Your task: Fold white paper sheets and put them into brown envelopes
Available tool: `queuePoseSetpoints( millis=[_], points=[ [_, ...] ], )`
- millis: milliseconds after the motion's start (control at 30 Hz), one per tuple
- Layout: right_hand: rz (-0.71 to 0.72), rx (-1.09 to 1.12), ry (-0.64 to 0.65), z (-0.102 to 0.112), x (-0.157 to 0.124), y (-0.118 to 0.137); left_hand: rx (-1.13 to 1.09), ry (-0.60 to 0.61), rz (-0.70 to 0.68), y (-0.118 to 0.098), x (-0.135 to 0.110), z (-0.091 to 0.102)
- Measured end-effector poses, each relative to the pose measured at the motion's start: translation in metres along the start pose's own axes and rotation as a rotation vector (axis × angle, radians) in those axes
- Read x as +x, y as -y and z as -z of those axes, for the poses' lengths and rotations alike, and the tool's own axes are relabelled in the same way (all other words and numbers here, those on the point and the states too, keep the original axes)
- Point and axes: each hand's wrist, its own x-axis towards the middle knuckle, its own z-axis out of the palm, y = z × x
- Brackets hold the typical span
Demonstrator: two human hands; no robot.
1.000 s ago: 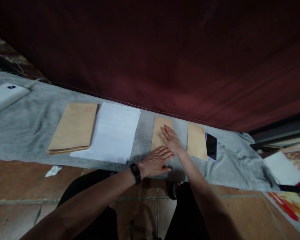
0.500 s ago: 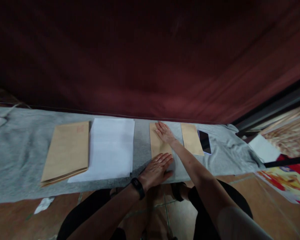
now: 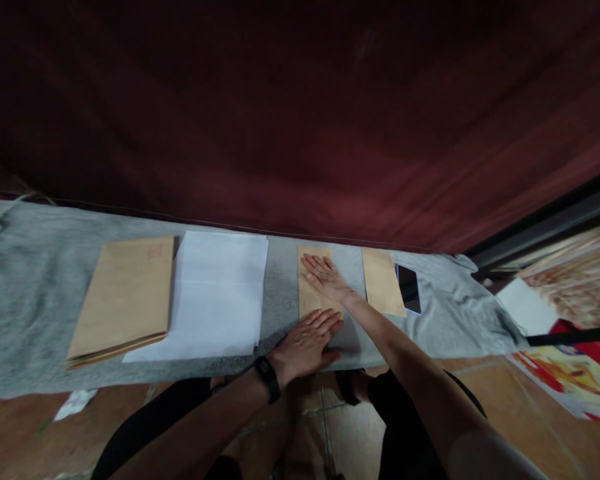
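Observation:
A narrow brown paper envelope (image 3: pixel 307 297) lies flat on the grey cloth, under both hands. My left hand (image 3: pixel 307 340), with a black band at the wrist, rests open across its near end, fingers stretched out. Farther up, my right hand (image 3: pixel 327 277) lies flat on the envelope with the fingers extended. Parts of the envelope are hidden beneath the hands. To its right is another brown envelope (image 3: pixel 383 283). On the left lie a stack of white paper sheets (image 3: pixel 220 293) and a stack of larger brown envelopes (image 3: pixel 125 293) with red print at a corner.
A dark phone (image 3: pixel 409 289) lies beside the right envelope. The grey cloth (image 3: pixel 443 313) covers a long, narrow surface. Behind it hangs a dark red curtain (image 3: pixel 300 133). A red and yellow package (image 3: pixel 580 373) is at the far right, and a crumpled white scrap (image 3: pixel 75 403) lies on the tiled floor.
My right hand has slid slightly nearer and to the left along the envelope, still flat. My left hand stays at the near end. The view has tilted a little.

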Motion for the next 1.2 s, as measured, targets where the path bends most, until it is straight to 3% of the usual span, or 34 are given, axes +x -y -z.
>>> queuePoseSetpoints(
  millis=[233, 433, 767, 967, 1067, 1200],
  points=[
    [0.046, 0.122, 0.046, 0.001, -0.028, 0.017, 0.084, 0.029, 0.012, -0.005, 0.001, -0.001],
    [0.088, 0.315, 0.077, 0.006, -0.061, 0.033, 0.094, -0.016, 0.007, -0.007, 0.0, -0.006],
    [0.106, 0.505, 0.047, 0.006, -0.108, 0.055, 0.062, -0.03, 0.013, -0.013, -0.011, -0.006],
    [0.094, 0.635, 0.047, 0.007, -0.122, 0.059, 0.042, 0.021, -0.067, -0.011, -0.012, 0.016],
    [0.063, 0.73, 0.014, 0.007, -0.124, 0.059, 0.015, -0.054, -0.103, -0.007, -0.011, 0.035],
    [-0.101, 0.885, -0.069, 0.006, -0.126, 0.057, 0.079, -0.161, -0.009, -0.001, -0.005, 0.046]
  ],
)
